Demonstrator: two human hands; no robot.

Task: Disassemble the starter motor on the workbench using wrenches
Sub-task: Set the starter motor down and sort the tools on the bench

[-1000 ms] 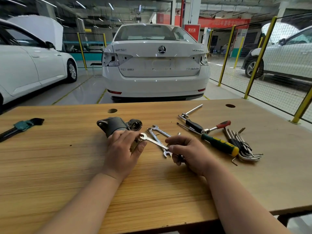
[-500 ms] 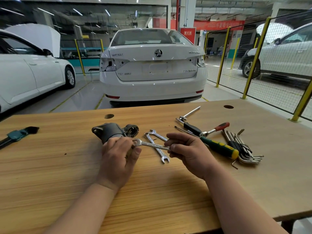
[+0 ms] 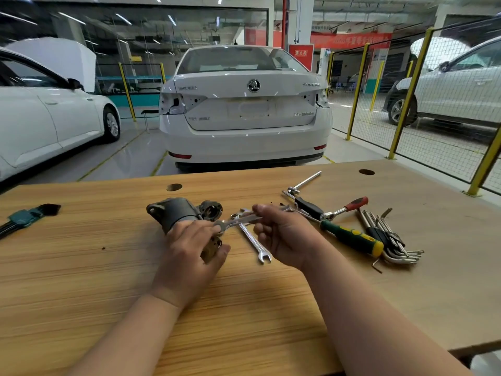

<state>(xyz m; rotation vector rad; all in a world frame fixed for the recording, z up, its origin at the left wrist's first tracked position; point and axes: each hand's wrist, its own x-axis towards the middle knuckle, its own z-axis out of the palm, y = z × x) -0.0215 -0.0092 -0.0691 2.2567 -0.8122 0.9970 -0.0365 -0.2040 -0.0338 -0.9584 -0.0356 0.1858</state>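
- The dark grey metal starter motor [image 3: 179, 214] lies on its side on the light wooden bench [image 3: 81, 267], near the middle and closer to the far edge than the near one
- The left hand [image 3: 189, 256] is laid over the near end of the motor, fingers curled onto the housing and gripping it
- The right hand [image 3: 282, 234] is clenched around the shank of a slim silver open-ended wrench [image 3: 238, 220], whose open end reaches left to the motor, just above the left hand's fingertips
- A second silver open-ended wrench [image 3: 256, 244] lies flat on the bench between the two hands, its open end toward the near edge
- Right of the right hand lie a screwdriver with a green and yellow handle [image 3: 351, 237], a ratchet with a red grip [image 3: 344, 208] and a black-handled tool [image 3: 309, 207], close together
- A silver T-shaped bar [image 3: 305, 183] lies behind them, toward the far edge
- A fanned bunch of silver hex keys [image 3: 390, 240] lies toward the right edge, touching the screwdriver's handle end
- At the left edge rests a teal holder [image 3: 23, 217] with a set of dark keys in it
- No other container is on the bench; beyond its far edge stands a white saloon car [image 3: 244, 109]
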